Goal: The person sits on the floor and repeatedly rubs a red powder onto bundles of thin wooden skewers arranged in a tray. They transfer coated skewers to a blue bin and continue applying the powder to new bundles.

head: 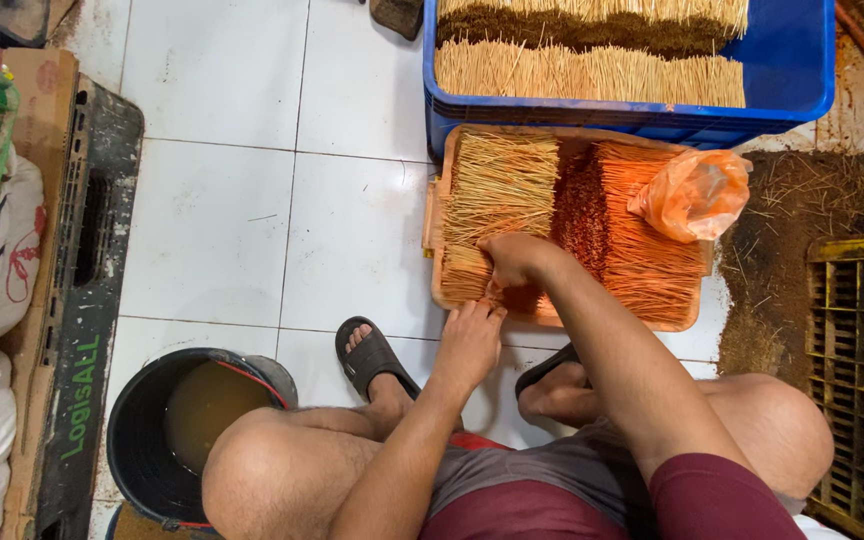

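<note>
The right hand (pixel 514 262) is curled over the near ends of a small bundle of thin sticks (pixel 467 280), fingers closed around them, while the left hand (pixel 472 335) is set just below at the near rim of the wooden tray (pixel 436 215), fingertips bent onto the edge; whether anything is pinched there cannot be told. The bundle lies in the near-left corner of the tray, beside the pale sticks (pixel 500 185) fanned across its left half. For a clean gather, the ends are best kept level and the grip light, so that no sticks snap or slide over the rim. To the right, orange-coated sticks (pixel 642 230) and an orange plastic bag (pixel 694 192) crowd the tray. The blue crate (pixel 792 70) of sticks abuts the far edge, leaving little room there. Open white tile (pixel 212 230) is left free on the left; a black bucket (pixel 137 450) of murky liquid stands near the left knee.
</note>
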